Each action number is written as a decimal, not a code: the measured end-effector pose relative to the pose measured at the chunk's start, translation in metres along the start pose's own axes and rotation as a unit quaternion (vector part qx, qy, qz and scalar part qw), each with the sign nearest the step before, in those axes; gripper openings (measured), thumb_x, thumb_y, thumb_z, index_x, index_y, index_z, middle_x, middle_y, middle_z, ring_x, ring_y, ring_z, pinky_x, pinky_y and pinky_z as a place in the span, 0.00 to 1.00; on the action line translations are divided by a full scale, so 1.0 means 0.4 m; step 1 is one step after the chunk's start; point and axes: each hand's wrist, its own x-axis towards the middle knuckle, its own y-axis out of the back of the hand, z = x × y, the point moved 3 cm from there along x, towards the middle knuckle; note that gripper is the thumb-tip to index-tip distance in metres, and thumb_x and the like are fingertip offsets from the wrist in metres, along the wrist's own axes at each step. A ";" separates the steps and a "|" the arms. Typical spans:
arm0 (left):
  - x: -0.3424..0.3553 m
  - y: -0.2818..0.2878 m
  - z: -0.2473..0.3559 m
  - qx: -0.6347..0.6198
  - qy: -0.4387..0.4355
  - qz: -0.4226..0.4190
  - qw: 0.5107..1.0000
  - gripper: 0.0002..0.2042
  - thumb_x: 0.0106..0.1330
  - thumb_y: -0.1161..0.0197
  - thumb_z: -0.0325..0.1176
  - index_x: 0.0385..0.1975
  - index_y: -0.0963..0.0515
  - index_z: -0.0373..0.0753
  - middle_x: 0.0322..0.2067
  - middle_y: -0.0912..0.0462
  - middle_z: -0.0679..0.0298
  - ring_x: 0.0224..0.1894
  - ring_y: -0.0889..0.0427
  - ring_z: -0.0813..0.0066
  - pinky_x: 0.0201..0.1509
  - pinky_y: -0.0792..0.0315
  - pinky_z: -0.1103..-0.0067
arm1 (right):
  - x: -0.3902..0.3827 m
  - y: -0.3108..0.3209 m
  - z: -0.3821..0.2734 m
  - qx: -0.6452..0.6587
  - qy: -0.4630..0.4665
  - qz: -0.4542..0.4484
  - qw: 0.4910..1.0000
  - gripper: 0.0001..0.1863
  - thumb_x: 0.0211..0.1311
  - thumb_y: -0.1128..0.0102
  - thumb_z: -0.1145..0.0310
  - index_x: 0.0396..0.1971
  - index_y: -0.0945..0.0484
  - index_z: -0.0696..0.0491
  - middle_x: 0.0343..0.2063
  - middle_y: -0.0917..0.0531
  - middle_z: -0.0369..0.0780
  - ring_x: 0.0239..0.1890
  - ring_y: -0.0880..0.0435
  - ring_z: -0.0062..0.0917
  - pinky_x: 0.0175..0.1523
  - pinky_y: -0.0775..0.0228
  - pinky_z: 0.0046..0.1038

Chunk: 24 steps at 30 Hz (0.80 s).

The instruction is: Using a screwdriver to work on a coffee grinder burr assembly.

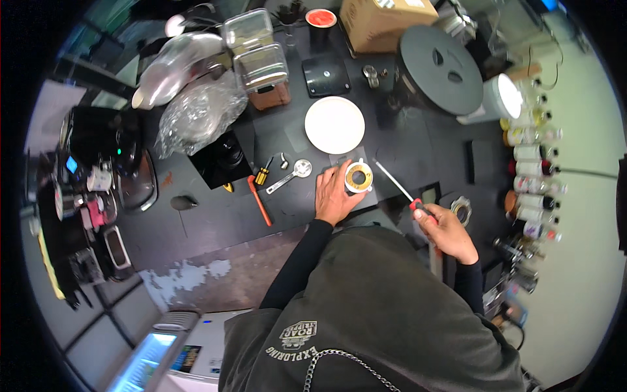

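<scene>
The screwdriver (397,183) handle is mostly hidden inside the right hand (448,230).

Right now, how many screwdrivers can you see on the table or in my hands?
3. A long red-handled screwdriver is held in the right hand; a small yellow-and-black one and an orange one lie left of the left hand. Clutter may hide more.

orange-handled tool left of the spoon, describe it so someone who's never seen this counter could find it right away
Start at the round white plate in the middle of the dark counter and go down-left, past the metal measuring spoon. The orange-handled tool lies flat and slanted there, left of the left hand. It is long, thin and all orange, unlike the stubby yellow-and-black screwdriver just above it.
</scene>
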 end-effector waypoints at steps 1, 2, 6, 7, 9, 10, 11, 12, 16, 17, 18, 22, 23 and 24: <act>0.001 0.000 0.000 -0.004 0.005 -0.007 1.000 0.43 0.50 0.19 0.48 0.68 0.30 0.41 0.51 0.19 0.56 0.57 0.25 0.60 0.62 0.36 0.66 | -0.009 -0.020 0.025 0.072 -0.025 -0.004 0.997 0.29 0.74 0.42 0.44 0.33 0.23 0.60 0.18 0.29 0.40 0.24 0.28 0.23 0.32 0.34 0.32; 0.004 -0.004 0.003 -0.003 0.005 -0.014 1.000 0.43 0.50 0.19 0.48 0.68 0.30 0.42 0.51 0.20 0.55 0.58 0.25 0.59 0.62 0.36 0.66 | -0.016 -0.036 0.051 0.096 -0.047 -0.006 0.994 0.28 0.75 0.43 0.44 0.36 0.21 0.60 0.19 0.28 0.37 0.25 0.28 0.21 0.33 0.34 0.31; 0.001 -0.019 0.000 0.019 0.020 -0.034 0.999 0.45 0.49 0.19 0.47 0.69 0.31 0.44 0.53 0.22 0.56 0.58 0.26 0.58 0.63 0.35 0.65 | -0.029 -0.088 0.136 0.084 -0.030 0.022 0.996 0.27 0.75 0.42 0.45 0.43 0.18 0.60 0.20 0.27 0.37 0.26 0.29 0.21 0.33 0.35 0.30; -0.003 -0.020 -0.002 0.023 0.012 -0.023 0.999 0.45 0.49 0.18 0.47 0.69 0.32 0.44 0.53 0.22 0.56 0.58 0.26 0.57 0.63 0.35 0.65 | -0.033 -0.094 0.145 0.090 -0.034 0.019 0.995 0.27 0.75 0.42 0.45 0.43 0.18 0.60 0.20 0.27 0.37 0.26 0.29 0.21 0.33 0.35 0.30; -0.005 -0.018 0.003 0.027 0.022 -0.035 0.999 0.46 0.48 0.18 0.46 0.70 0.32 0.44 0.53 0.22 0.56 0.58 0.26 0.58 0.63 0.35 0.64 | -0.036 -0.108 0.150 0.109 -0.042 0.008 0.993 0.27 0.75 0.42 0.45 0.44 0.18 0.60 0.19 0.28 0.38 0.25 0.30 0.22 0.33 0.35 0.30; -0.005 -0.017 0.005 0.027 0.025 -0.035 0.999 0.46 0.48 0.17 0.45 0.70 0.32 0.44 0.53 0.22 0.56 0.58 0.26 0.58 0.63 0.35 0.64 | -0.037 -0.106 0.146 0.103 -0.054 0.008 0.993 0.27 0.74 0.41 0.46 0.46 0.18 0.60 0.19 0.27 0.38 0.25 0.30 0.23 0.33 0.35 0.30; -0.007 -0.016 0.006 0.026 0.030 -0.034 0.999 0.46 0.48 0.17 0.45 0.70 0.32 0.44 0.53 0.22 0.56 0.58 0.27 0.58 0.63 0.35 0.65 | -0.036 -0.105 0.150 0.106 -0.056 0.003 0.993 0.27 0.74 0.41 0.46 0.46 0.18 0.60 0.19 0.27 0.38 0.25 0.30 0.23 0.33 0.35 0.30; -0.011 -0.017 0.002 0.026 0.027 -0.035 0.999 0.47 0.48 0.17 0.45 0.70 0.32 0.44 0.53 0.22 0.56 0.58 0.27 0.58 0.64 0.35 0.65 | -0.030 -0.102 0.153 0.083 -0.056 -0.005 0.995 0.27 0.74 0.41 0.46 0.46 0.18 0.60 0.19 0.27 0.39 0.24 0.29 0.24 0.33 0.34 0.31; -0.007 -0.017 0.001 0.031 0.038 -0.040 0.998 0.47 0.47 0.17 0.45 0.70 0.32 0.42 0.54 0.22 0.56 0.59 0.27 0.58 0.65 0.35 0.65 | 0.004 -0.080 0.169 0.064 -0.035 -0.018 0.997 0.28 0.73 0.40 0.46 0.47 0.18 0.61 0.19 0.25 0.41 0.25 0.25 0.26 0.34 0.33 0.32; -0.005 -0.015 0.004 0.034 0.043 -0.040 0.998 0.47 0.47 0.17 0.45 0.70 0.32 0.42 0.54 0.22 0.56 0.59 0.27 0.58 0.65 0.35 0.65 | 0.017 -0.072 0.177 0.064 -0.034 -0.024 0.997 0.28 0.73 0.40 0.46 0.47 0.18 0.61 0.19 0.25 0.41 0.25 0.25 0.26 0.34 0.33 0.32; -0.004 -0.014 0.007 0.043 0.047 -0.045 0.997 0.47 0.48 0.18 0.46 0.70 0.32 0.42 0.55 0.21 0.58 0.59 0.26 0.59 0.65 0.36 0.65 | 0.031 -0.060 0.184 0.063 -0.022 -0.021 0.998 0.28 0.73 0.40 0.46 0.47 0.18 0.60 0.20 0.24 0.42 0.25 0.25 0.27 0.34 0.33 0.33; 0.000 -0.009 0.011 0.057 0.044 -0.047 0.996 0.46 0.49 0.18 0.46 0.70 0.33 0.41 0.56 0.19 0.61 0.59 0.26 0.60 0.65 0.36 0.66 | 0.079 -0.005 0.187 0.051 -0.012 -0.027 0.998 0.28 0.75 0.43 0.44 0.45 0.18 0.59 0.20 0.25 0.41 0.25 0.26 0.26 0.34 0.33 0.31; 0.002 -0.011 0.011 0.061 0.049 -0.046 0.996 0.46 0.49 0.18 0.46 0.70 0.33 0.41 0.56 0.19 0.61 0.59 0.26 0.60 0.65 0.36 0.66 | 0.093 0.005 0.200 0.057 0.000 -0.022 0.998 0.27 0.75 0.43 0.44 0.44 0.18 0.58 0.20 0.26 0.40 0.25 0.27 0.25 0.34 0.34 0.31; 0.003 -0.013 0.012 0.059 0.051 -0.045 0.996 0.47 0.49 0.18 0.47 0.70 0.33 0.41 0.57 0.19 0.62 0.59 0.25 0.61 0.65 0.36 0.66 | 0.105 0.014 0.209 0.058 0.001 -0.029 0.998 0.27 0.75 0.43 0.44 0.44 0.18 0.58 0.20 0.26 0.40 0.25 0.27 0.25 0.34 0.34 0.31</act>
